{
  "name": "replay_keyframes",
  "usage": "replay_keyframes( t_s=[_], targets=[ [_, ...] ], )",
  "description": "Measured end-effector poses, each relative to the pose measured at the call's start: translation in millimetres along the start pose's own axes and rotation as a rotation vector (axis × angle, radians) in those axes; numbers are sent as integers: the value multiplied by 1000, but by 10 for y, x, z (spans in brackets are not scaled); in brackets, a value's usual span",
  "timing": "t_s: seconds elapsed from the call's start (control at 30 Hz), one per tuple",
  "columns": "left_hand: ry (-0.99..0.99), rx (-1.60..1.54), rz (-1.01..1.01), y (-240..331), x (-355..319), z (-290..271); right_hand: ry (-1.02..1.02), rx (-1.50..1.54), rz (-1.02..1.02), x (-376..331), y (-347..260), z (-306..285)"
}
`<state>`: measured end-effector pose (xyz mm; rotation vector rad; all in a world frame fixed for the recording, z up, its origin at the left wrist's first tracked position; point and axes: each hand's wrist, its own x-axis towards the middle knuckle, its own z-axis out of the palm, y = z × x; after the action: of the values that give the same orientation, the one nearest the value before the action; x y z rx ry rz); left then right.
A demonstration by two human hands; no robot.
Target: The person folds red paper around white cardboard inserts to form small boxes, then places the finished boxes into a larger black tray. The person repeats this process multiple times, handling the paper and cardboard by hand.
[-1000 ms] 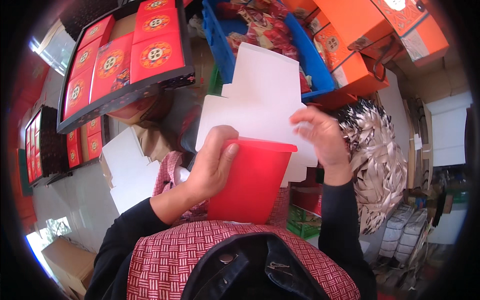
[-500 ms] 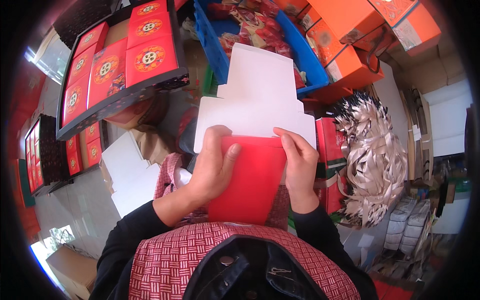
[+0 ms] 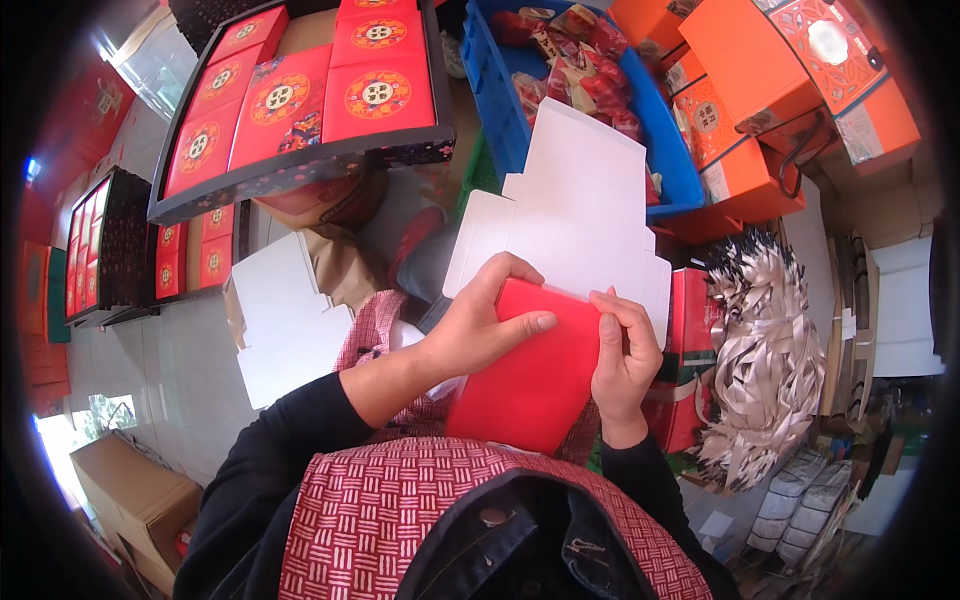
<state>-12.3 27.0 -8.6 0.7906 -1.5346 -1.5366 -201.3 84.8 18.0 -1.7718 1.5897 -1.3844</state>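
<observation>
In front of my body lies a cardboard box blank [image 3: 585, 200], its white side stretching away from me in stepped flaps. A red panel [image 3: 530, 385] covers its near part, and the two look joined along a fold. My left hand [image 3: 480, 325] grips the panel's upper left, thumb on the red face and fingers behind the edge. At the upper right corner my right hand [image 3: 625, 350] pinches the fold between thumb and fingers. Part of the right fingers' hold is hidden behind the card.
A black tray [image 3: 300, 165] of red printed boxes stands far left. Beyond the blank sits a blue crate [image 3: 505, 100] of small red packets. Orange boxes [image 3: 745, 70] are stacked far right, above a bundle of beige ribbons [image 3: 765, 350]. Another white blank [image 3: 285, 315] lies left.
The view has shifted, so the surroundings appear lower and farther right. The red panel now tilts, and my left thumb lies further across it. Both hands keep their hold on the fold.
</observation>
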Motion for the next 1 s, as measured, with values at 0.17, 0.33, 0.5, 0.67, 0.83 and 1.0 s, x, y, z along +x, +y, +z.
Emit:
replay_keyframes(
  t_s=[0.17, 0.33, 0.5, 0.67, 0.83, 1.0],
  targets=[
    [74, 66, 74, 26, -21, -5, 145, 464, 221, 73, 41, -38],
    [43, 36, 42, 43, -17, 25, 49, 190, 26, -30, 105, -129],
    [16, -52, 64, -23, -16, -9, -55, 384, 110, -54, 150, -154],
    [-27, 67, -62, 45, -10, -15, -65, 224, 112, -127, 108, 79],
    [-15, 123, -20, 51, -21, -27, -78, 224, 102, -149, 137, 116],
    [29, 26, -81, -43, -22, -80, -143, 361, 145, -22, 138, -112]
  ],
)
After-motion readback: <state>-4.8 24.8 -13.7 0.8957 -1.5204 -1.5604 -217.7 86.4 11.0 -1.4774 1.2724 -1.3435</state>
